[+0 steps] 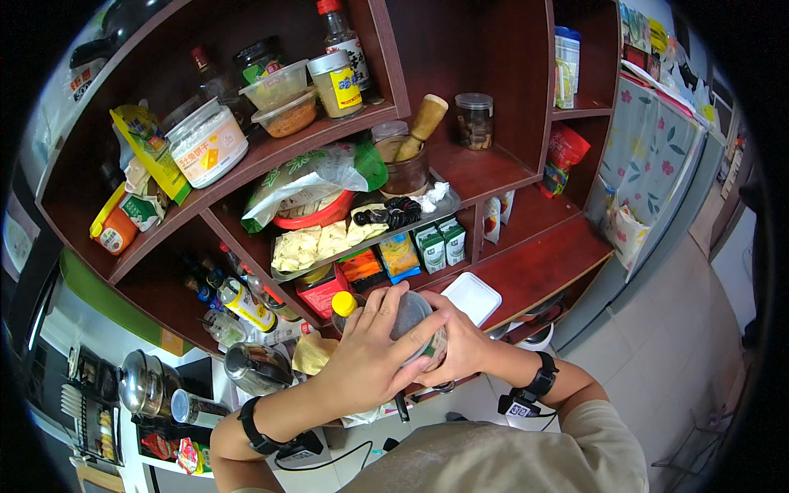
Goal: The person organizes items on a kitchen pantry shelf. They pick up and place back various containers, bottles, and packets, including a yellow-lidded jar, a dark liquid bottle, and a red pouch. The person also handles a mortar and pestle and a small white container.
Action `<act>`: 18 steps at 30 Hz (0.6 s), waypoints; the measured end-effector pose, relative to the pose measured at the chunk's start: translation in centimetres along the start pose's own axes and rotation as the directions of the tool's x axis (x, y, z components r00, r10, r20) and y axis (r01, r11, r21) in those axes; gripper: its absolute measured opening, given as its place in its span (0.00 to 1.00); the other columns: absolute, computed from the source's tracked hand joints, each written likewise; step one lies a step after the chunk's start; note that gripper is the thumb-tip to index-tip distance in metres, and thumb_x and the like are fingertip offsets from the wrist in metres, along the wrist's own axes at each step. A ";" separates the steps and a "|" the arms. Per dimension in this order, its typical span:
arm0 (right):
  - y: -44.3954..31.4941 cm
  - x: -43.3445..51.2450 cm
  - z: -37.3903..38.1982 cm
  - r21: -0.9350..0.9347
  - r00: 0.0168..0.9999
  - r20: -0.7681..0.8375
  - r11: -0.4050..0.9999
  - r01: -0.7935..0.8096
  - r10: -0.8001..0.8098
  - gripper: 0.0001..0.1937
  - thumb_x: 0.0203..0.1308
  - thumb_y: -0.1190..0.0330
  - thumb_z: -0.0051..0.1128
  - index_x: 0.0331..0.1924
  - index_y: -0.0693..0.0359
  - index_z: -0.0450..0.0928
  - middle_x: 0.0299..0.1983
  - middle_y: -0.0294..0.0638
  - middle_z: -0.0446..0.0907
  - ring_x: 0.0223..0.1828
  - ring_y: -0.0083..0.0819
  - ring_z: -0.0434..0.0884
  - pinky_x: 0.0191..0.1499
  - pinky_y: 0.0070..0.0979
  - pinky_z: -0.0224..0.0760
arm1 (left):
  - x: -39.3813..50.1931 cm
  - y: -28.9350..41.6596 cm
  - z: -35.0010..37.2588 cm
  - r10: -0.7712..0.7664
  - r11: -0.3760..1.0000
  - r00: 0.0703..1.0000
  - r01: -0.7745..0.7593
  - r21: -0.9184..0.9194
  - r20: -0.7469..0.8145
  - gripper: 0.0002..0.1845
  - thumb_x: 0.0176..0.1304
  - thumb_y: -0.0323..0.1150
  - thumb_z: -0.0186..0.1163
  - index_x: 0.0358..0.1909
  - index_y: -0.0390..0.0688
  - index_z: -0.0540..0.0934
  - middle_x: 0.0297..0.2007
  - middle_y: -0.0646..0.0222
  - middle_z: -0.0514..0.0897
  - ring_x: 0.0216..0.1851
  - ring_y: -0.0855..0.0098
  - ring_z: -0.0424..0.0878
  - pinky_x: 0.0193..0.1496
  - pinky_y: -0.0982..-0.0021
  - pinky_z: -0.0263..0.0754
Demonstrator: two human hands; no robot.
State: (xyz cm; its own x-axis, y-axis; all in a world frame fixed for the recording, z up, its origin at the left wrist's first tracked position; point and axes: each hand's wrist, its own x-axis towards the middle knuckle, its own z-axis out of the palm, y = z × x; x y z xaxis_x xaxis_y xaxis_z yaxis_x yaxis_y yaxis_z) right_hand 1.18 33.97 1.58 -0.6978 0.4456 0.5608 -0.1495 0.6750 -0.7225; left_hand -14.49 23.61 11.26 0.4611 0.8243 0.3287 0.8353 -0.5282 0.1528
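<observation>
A round plastic jar with a translucent grey lid (412,314) is held between both hands before my chest. My left hand (377,348) lies over the lid and its near edge, fingers spread. Around the jar's right side wraps my right hand (459,339). A printed label shows between the hands; the jar's contents are hidden. Just beyond the left fingers stands a bottle with a yellow cap (344,303). A white plastic tray or lid (473,299) lies on the dark red counter behind the right hand.
A dark red wooden shelf unit (493,179) holds jars, bottles, a mortar with a wooden pestle (422,126) and a metal tray (370,243) of wrappers. An electric kettle (257,368) and a steel pot (148,382) stand at left. A refrigerator (653,166) is at right.
</observation>
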 end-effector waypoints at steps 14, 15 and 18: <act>-0.2 -0.6 -1.7 -0.034 0.998 -0.011 0.997 0.067 -0.068 0.51 0.24 0.63 0.74 0.60 0.66 0.55 0.55 0.52 0.64 0.55 0.47 0.67 0.58 0.37 0.60 | 0.0 -1.1 1.9 0.113 0.984 0.990 -0.123 -0.127 -0.078 0.46 0.49 0.59 0.62 0.65 0.44 0.61 0.64 0.37 0.52 0.61 0.37 0.58 0.60 0.48 0.54; -0.2 -0.7 -1.7 -0.042 0.996 -0.013 0.995 0.091 -0.092 0.52 0.24 0.62 0.74 0.60 0.66 0.55 0.55 0.52 0.64 0.56 0.47 0.67 0.58 0.37 0.60 | 0.3 -1.1 1.9 0.105 0.984 0.992 -0.114 -0.136 -0.072 0.44 0.49 0.57 0.64 0.65 0.44 0.63 0.64 0.38 0.53 0.61 0.38 0.59 0.60 0.49 0.54; -0.4 -0.4 -1.7 -0.021 1.000 -0.016 1.000 0.021 -0.021 0.55 0.27 0.59 0.76 0.62 0.67 0.50 0.56 0.54 0.62 0.57 0.46 0.66 0.60 0.37 0.59 | 1.4 -1.6 1.4 0.085 0.982 0.995 -0.092 -0.167 -0.048 0.40 0.48 0.51 0.67 0.63 0.47 0.67 0.62 0.42 0.57 0.60 0.42 0.61 0.60 0.52 0.57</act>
State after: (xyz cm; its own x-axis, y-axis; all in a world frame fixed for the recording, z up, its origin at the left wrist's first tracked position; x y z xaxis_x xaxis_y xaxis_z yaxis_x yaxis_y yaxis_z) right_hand 2.70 34.54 2.34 -0.6830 0.4408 0.5824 -0.1490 0.6965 -0.7019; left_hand -14.75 25.88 10.22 0.5155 0.7654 0.3853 0.7274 -0.6285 0.2753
